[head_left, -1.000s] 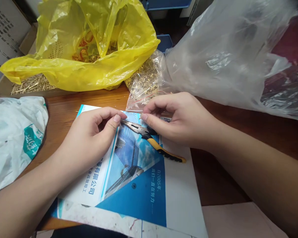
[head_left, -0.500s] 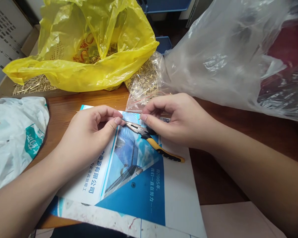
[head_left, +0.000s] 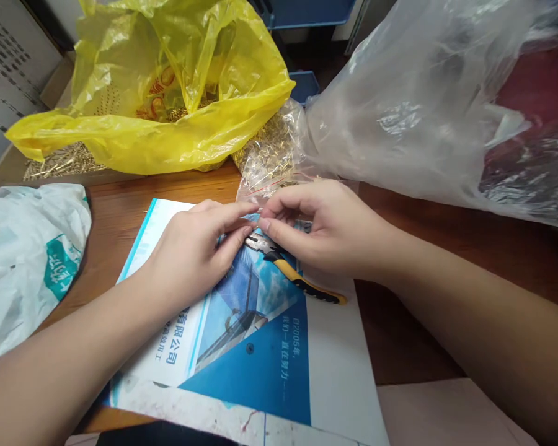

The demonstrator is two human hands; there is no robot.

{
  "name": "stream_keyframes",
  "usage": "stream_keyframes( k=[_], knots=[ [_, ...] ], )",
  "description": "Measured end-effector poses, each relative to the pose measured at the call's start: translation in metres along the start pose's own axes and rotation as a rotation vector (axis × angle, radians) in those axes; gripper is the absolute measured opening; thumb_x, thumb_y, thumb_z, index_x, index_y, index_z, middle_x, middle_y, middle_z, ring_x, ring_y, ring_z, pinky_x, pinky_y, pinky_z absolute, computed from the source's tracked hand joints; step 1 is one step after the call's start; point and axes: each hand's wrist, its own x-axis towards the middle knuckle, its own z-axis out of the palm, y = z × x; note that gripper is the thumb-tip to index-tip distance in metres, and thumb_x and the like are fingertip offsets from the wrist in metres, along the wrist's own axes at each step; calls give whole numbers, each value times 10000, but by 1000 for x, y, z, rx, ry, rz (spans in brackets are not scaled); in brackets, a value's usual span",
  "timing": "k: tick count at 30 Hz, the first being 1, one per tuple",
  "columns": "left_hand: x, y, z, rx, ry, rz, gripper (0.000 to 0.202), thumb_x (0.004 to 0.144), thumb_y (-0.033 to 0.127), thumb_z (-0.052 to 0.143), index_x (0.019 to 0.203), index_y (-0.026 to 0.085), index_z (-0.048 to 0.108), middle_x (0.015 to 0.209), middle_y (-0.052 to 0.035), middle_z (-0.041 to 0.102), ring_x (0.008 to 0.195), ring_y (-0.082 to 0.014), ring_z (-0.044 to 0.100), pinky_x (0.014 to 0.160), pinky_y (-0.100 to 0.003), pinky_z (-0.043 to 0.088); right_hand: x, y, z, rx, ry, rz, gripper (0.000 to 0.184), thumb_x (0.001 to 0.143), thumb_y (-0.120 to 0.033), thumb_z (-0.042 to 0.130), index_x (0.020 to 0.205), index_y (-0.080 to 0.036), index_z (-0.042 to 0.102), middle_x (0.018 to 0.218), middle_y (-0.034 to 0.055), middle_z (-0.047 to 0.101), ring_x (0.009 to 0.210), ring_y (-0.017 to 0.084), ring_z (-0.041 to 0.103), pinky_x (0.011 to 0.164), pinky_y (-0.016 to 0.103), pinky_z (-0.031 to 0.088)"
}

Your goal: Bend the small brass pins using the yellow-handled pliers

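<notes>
My left hand (head_left: pixel 198 238) reaches over the pliers' jaws, its fingertips close together at my right hand's pinch. Whatever sits between its fingers is too small to make out. Thumb against forefinger, my right hand (head_left: pixel 323 226) is closed just above the pliers; anything in the pinch is hidden. Long-nose pliers (head_left: pixel 286 267) with yellow and black handles lie on a blue and white printed folder (head_left: pixel 335 347), their tips covered by my left hand. Right behind my hands, a clear zip bag (head_left: pixel 274 155) holds many small gold-coloured metal pins.
A yellow plastic bag (head_left: pixel 139 139) with gold pins stands at the back left, beside a box of loose pins (head_left: pixel 67 160). A white and green bag (head_left: pixel 32 254) lies at the left. One large translucent bag (head_left: pixel 400 118) fills the back right of the wooden table (head_left: pixel 116 210).
My left hand has moved right, from the pliers' tips to my right fingertips, and now covers more of the jaws. My right hand and the pliers stay nearly in place.
</notes>
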Motion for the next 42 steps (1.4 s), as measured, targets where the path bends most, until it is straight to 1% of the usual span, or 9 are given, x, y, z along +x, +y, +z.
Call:
stream_keyframes(
  k=[3,7,11,18,21,25,31,36,42],
  knots=[
    [2,-2,2,37,-25,43,306,940,232,598,1208,185,736,1056,-76,779,968,-239,721,869,-370,551,1,1,0,24,-11,11,102,791,-125,598,749,-134,690,681,-4,681,585,86,580,546,196,433],
    [3,-6,-7,-141,-31,-140,277,932,338,638,1121,174,756,1032,-65,788,902,-219,739,833,-334,572,0,1,0,20,-14,13,116,812,-156,595,738,-144,684,653,-6,667,559,87,560,530,202,415],
    [6,-10,-23,-300,79,-269,181,875,312,707,943,163,783,928,-51,798,814,-186,742,737,-257,574,-1,2,1,-12,-17,30,101,807,-157,603,740,-162,679,657,-9,662,570,97,565,536,217,408],
    [6,-16,-28,-197,5,-220,146,865,287,694,854,196,808,834,-23,790,742,-174,717,719,-265,547,-22,-21,5,-230,-26,-41,208,932,-206,492,750,-186,591,847,65,638,786,176,581,710,313,461],
    [6,-18,-29,-144,-69,-227,180,888,298,655,893,210,813,898,-33,793,799,-196,727,762,-294,557,-45,-32,7,-381,-41,-15,274,943,-181,459,690,-192,564,846,94,589,703,182,532,603,313,432],
    [7,-19,-28,-101,-111,-174,180,886,282,648,894,202,809,942,-45,793,863,-212,729,810,-314,556,-63,-33,11,-455,-160,-122,260,880,-99,443,692,-192,597,770,110,573,654,214,513,563,339,435],
    [7,-21,-26,-72,-118,-87,169,895,279,645,885,213,801,925,-39,789,889,-206,718,857,-330,542,-63,-30,15,-512,-149,-144,212,778,-50,486,706,-194,625,775,121,602,709,244,522,618,377,458],
    [6,-23,-26,-44,-124,4,152,897,236,648,906,204,796,926,-35,788,894,-191,712,871,-324,531,-64,-29,16,-527,-163,-157,156,732,-100,540,651,-223,592,733,125,592,691,254,501,619,405,437],
    [5,-25,-26,-29,-131,48,157,891,229,651,906,225,807,939,-39,784,906,-189,710,877,-319,537,-63,-25,12,-519,-195,-99,160,835,-183,559,694,-232,618,820,106,598,725,252,535,636,412,446]
  ],
)
